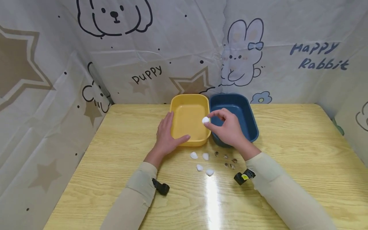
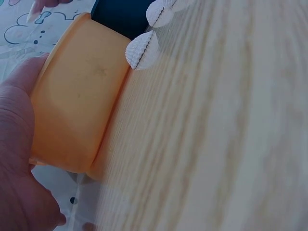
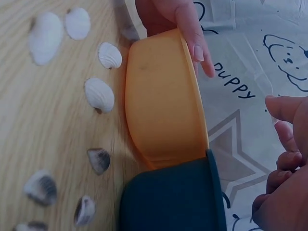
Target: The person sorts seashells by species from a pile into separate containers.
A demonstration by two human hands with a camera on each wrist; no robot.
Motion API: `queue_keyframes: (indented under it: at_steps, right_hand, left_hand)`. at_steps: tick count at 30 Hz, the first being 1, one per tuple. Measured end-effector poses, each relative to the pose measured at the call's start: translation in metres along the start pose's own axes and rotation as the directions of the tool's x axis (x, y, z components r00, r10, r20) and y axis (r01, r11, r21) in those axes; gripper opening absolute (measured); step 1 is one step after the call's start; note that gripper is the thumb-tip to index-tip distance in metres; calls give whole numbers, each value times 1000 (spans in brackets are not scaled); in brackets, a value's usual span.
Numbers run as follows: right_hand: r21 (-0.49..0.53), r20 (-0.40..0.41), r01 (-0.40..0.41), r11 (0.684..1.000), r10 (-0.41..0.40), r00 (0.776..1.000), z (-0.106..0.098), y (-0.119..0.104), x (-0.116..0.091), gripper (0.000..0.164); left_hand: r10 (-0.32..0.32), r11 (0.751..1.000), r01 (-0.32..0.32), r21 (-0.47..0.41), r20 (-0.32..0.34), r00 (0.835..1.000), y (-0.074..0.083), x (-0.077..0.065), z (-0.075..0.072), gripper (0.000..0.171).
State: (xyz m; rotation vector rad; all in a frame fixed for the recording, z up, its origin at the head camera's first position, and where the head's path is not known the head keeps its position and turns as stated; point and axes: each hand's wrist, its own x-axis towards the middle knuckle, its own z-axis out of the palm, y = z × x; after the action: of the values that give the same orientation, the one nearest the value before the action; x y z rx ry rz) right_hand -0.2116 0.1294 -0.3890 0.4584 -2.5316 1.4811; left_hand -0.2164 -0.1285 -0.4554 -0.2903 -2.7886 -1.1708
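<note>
While wrist views obscure it, head view shows right grip (image 1: 228, 127) pinching white shell (image 1: 205, 120).

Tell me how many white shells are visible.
5: one white shell in the right hand; four on the table before the yellow bin, two close to it, two farther. The right hand hides part of the blue bin, so more may be there.

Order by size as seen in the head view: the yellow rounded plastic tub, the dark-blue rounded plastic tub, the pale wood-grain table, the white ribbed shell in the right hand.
1. Table
2. Yellow tub and dark-blue tub: too alike to rank
3. Shell
</note>
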Motion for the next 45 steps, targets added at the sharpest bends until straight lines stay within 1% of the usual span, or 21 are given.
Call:
queue_keyframes:
  at_steps: [7,10,19,25,32,38,45]
  right_hand:
    - [37,-18,-34,999,34,999,11,7,16,28]
    - [32,-27,-50,998,51,998,14,9,23,30]
    - [8,-65,-136,991,136,989,23,14,39,30]
    - [27,-83,-186,982,188,979,28,19,44,31]
    - [78,-87,-247,966,253,964,33,27,48,29]
    - [82,-68,-259,962,265,962,37,32,52,30]
    - [72,-56,-280,957,284,957,40,34,54,30]
  left_hand:
    - [19,1000,-19,-5,7,1000,2,0,2,116]
    - [20,1000,-20,4,5,1000,2,1,2,116]
    - [17,1000,-17,11,10,1000,3,2,0,114]
    - [15,1000,-15,1,6,1000,6,2,-1,114]
    - [5,1000,-5,-7,10,1000,6,0,-1,115]
    - [16,1000,-16,2,-4,1000,4,0,-2,114]
    - [14,1000,-14,2,-9,1000,1,0,-2,114]
